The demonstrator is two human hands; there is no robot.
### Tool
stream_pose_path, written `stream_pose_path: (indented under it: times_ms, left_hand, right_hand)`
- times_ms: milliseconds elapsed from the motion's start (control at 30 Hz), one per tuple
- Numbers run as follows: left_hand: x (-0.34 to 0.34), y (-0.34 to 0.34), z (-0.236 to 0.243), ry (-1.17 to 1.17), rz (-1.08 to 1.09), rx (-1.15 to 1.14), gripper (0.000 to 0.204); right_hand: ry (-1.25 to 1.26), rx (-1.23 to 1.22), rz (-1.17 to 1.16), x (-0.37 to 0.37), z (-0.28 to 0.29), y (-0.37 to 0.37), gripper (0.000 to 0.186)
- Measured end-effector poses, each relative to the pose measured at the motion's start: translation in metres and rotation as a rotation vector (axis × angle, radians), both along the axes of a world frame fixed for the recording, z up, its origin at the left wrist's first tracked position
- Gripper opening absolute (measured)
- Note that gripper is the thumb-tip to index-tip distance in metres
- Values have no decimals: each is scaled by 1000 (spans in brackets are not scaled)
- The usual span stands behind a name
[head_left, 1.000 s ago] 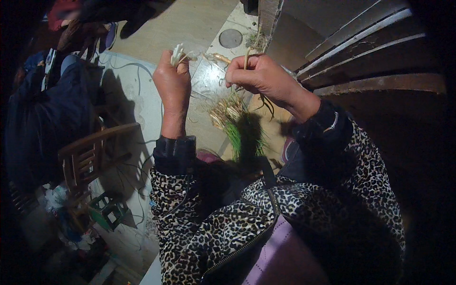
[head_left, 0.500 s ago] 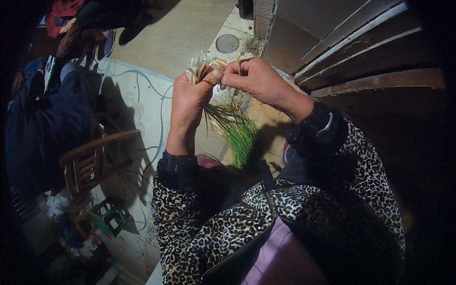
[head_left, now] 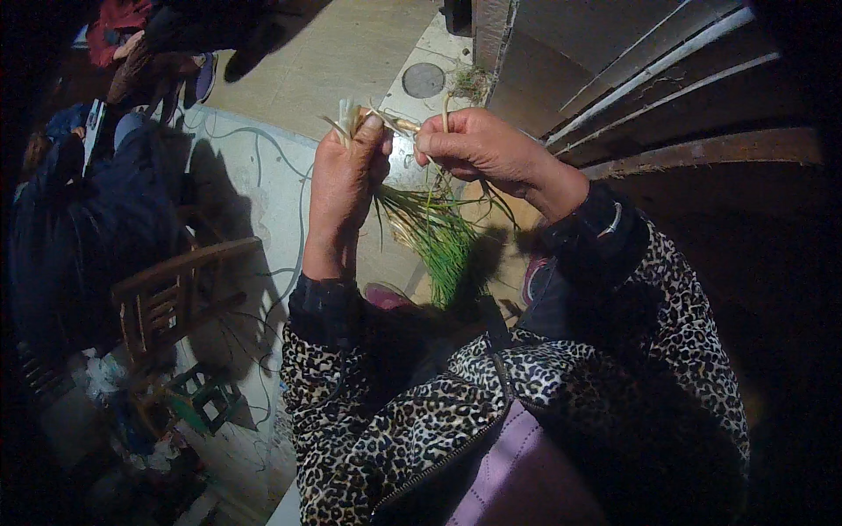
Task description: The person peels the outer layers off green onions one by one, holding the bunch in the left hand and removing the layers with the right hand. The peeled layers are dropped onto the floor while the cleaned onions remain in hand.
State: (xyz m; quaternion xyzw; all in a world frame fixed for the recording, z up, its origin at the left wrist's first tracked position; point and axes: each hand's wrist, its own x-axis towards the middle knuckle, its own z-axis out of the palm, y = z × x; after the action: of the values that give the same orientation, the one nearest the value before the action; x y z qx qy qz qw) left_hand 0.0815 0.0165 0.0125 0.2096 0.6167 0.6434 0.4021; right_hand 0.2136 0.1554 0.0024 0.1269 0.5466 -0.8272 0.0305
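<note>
A bunch of thin spring onions (head_left: 443,250) is gripped in my left hand (head_left: 340,180), fingers closed round it. Their white ends (head_left: 349,116) stick up above my left thumb, and the green leaves hang below between my hands. My right hand (head_left: 491,153) pinches a pale stalk (head_left: 445,110) between thumb and fingers, a little to the right of the bunch. A green leaf trails under my right palm. Thin pale and brownish strands (head_left: 399,124) span the small gap between both hands. Some right fingers are hidden.
At the left stand a wooden chair (head_left: 180,294) and a small green stool (head_left: 203,399). A seated person in dark clothes (head_left: 88,219) is at the left, another in red (head_left: 110,35) at the top left. Dark wooden boards (head_left: 631,96) stand at the right. A cable crosses the floor.
My hands have moved slightly apart. The right hand now has a stalk standing up from its pinch and a leaf trailing below it.
</note>
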Motion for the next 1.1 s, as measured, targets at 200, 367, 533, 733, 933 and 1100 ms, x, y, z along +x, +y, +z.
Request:
stream_pose_path:
  times_ms: [200, 367, 533, 733, 933, 1100]
  left_hand:
    - [-9, 1, -4, -161, 111, 54, 22]
    - [-22, -2, -10, -241, 212, 106, 20]
    - [-31, -8, -15, -235, 209, 150, 20]
    - [-40, -12, -12, 192, 215, -114, 16]
    - [-34, -12, -4, 499, -46, 13, 17]
    - [-25, -6, -10, 509, -238, -21, 16]
  right_hand:
    - [71, 246, 18, 0, 4, -2, 18]
    - [16, 239, 15, -1, 4, -3, 16]
    - [1, 214, -5, 0, 6, -1, 15]
    - [-24, 182, -10, 1, 6, 9, 15]
    - [-26, 135, 1, 6, 6, 17, 15]
    - [13, 22, 28, 8, 8, 19, 15]
